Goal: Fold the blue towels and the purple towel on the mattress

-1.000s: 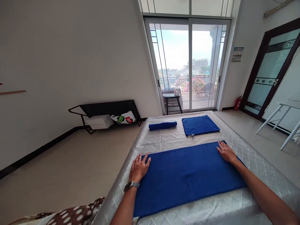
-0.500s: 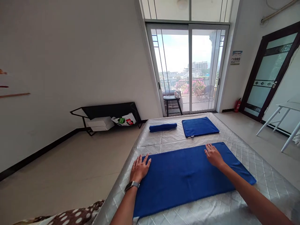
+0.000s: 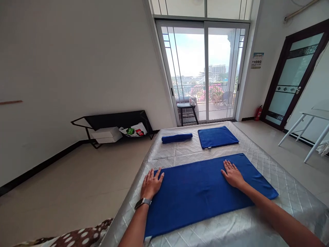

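A blue towel point(image 3: 195, 192) lies spread out flat in a long rectangle in front of me. At its left edge rests my left hand point(image 3: 151, 183), fingers stretched and apart, with a watch on the wrist. My right hand point(image 3: 232, 175) lies flat on the right part of the cloth, palm down, fingers extended. Neither hand grips anything. Farther off are a rolled blue towel point(image 3: 177, 138) on the left and a blue towel folded flat point(image 3: 218, 137) on the right, with a small white tag at its near edge.
Everything blue lies on a bed-like surface with a silvery quilted cover point(image 3: 288, 185). A brown dotted cloth point(image 3: 82, 236) is at the lower left. By the wall stands a black rack point(image 3: 115, 120) with white boxes point(image 3: 106, 134). A white stool point(image 3: 305, 128) stands at the right.
My right hand has slid slightly toward me and its fingers have spread more. The left hand stays at the towel's left edge. The view has shifted slightly.
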A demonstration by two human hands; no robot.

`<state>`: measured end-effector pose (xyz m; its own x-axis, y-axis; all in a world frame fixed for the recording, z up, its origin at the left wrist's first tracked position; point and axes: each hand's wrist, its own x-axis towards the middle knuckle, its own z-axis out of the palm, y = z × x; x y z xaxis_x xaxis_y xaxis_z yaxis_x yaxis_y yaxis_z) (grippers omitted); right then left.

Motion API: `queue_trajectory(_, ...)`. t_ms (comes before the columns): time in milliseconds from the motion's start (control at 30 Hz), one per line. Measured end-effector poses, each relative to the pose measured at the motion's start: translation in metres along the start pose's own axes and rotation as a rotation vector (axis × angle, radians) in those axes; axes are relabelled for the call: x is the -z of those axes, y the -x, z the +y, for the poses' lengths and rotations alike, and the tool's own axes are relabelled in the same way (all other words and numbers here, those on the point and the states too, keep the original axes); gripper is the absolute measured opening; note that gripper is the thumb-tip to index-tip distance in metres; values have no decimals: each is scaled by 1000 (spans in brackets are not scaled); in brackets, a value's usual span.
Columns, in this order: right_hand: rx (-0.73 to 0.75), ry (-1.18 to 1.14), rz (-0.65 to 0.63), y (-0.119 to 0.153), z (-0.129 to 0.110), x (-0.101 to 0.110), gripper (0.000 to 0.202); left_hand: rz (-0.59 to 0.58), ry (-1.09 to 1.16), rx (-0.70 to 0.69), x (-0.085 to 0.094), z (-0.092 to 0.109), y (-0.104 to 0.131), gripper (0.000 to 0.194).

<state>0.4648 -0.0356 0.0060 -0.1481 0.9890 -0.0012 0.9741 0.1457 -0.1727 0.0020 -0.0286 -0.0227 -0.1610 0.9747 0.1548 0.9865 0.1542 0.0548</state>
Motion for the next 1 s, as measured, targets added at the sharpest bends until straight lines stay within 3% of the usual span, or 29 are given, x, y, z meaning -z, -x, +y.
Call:
queue_trajectory(100, -176, 75, 21, 5, 68, 10, 70, -2, -6, 13, 0, 1, 0, 57)
queue_trajectory(200, -287, 104, 31, 12, 112, 15, 69, 7, -4, 12, 0, 2, -1, 56)
queue_trajectory(300, -323, 116, 51, 17, 124, 17, 69, 5, 5, 21, 2, 4, -2, 56)
queue_trajectory(500, -335, 150, 136, 23, 111, 26, 64, 131, 27, -32, 7, 6, 5, 55)
queue_trajectory(600, -259, 218, 316, 27, 84, 28, 60, 174, 50, -154, 7, 26, 26, 53)
queue_trajectory(700, -27, 210, 397, 29, 23, 17, 61, 188, 85, -371, 8, 69, 58, 51)
queue_trajectory(800, 264, 80, 230, 32, -55, -4, 65, 169, 112, -548, 9, 119, 90, 50)
queue_trajectory(867, 349, -12, 106, 35, -95, -17, 66, 125, 113, -610, 8, 143, 106, 51)
queue_trajectory(933, 359, -80, 27, 40, -118, -26, 67, 79, 108, -636, 5, 154, 116, 52)
queue_trajectory(1000, 336, -114, -11, 43, -121, -30, 68, 47, 96, -633, 2, 151, 119, 53)
